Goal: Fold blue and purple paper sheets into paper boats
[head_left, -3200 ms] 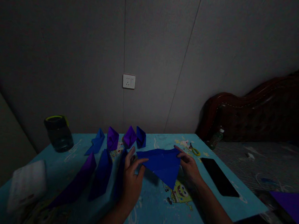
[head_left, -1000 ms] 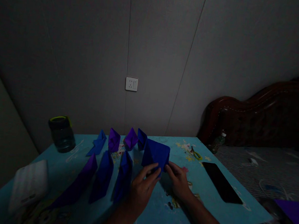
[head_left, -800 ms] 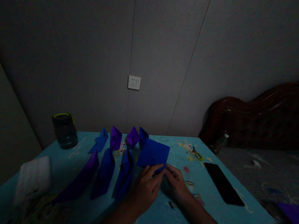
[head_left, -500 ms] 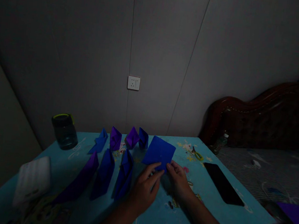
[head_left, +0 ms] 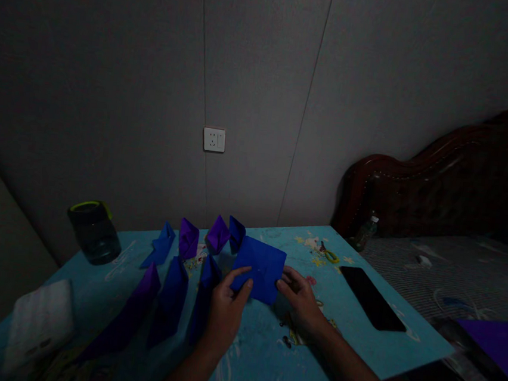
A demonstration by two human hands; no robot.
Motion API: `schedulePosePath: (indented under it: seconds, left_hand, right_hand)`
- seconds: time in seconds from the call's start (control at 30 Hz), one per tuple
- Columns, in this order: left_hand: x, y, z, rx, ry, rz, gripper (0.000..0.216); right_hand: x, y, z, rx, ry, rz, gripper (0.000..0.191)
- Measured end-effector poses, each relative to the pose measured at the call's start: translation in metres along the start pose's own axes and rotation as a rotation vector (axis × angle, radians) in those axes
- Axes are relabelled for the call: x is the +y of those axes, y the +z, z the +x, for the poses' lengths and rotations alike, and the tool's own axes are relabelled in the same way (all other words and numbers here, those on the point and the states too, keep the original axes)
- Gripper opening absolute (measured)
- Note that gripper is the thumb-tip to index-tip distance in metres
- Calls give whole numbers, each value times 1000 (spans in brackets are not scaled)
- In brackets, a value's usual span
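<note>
Head view, paper point(head_left: 265, 266) in hands point(head_left: 227, 308), folded shapes point(head_left: 170, 302) alongside

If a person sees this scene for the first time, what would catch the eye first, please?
Probably the blue sheet, held up between the left hand and the right hand over the turquoise table. Next come the blue and purple folded papers, set out mostly to its left in two rough rows. The white wall socket also stands out on the grey wall behind the table.

Left hand point(head_left: 226, 309) and right hand point(head_left: 302, 302) near each other, each pinching, bare forearms point(head_left: 351, 366) angled inward.
</note>
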State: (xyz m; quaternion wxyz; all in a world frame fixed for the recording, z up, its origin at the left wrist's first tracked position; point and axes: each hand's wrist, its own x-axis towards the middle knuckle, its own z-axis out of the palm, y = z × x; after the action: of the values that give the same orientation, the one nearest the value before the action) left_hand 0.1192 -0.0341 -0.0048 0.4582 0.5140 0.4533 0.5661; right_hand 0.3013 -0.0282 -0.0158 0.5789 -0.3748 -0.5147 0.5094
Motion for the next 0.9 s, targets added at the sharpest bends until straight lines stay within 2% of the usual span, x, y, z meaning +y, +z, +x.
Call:
schedulePosePath:
  seconds: [0.07,0.17,0.3,0.43,0.6,0.7,0.9]
  left_hand:
    - [-1,0,2,-8,-30,-62,41]
    - [-3,1,3,-57,-89,-151,43]
    - [-4,4,1,-112,-124,-214,39]
    - [-5,3,0,-112,-167,-287,40]
    - [-10,3,1,-114,-205,-346,41]
    - [-8,4,1,-115,-220,-328,40]
    - [-1,3,-3,-156,-98,-70,29]
  right_hand:
    - [-4,-5,2,69,-71,-15,48]
    - [-8,-12,3,100,-121,-42,56]
    - [-8,-19,3,128,-140,-117,51]
    - [-8,-22,2,108,-143,-184,42]
    - [-11,-24,-1,76,-137,-213,43]
    - [-13,-24,-1,71,-122,-194,42]
    - [-15,-25,2,98,-102,-146,37]
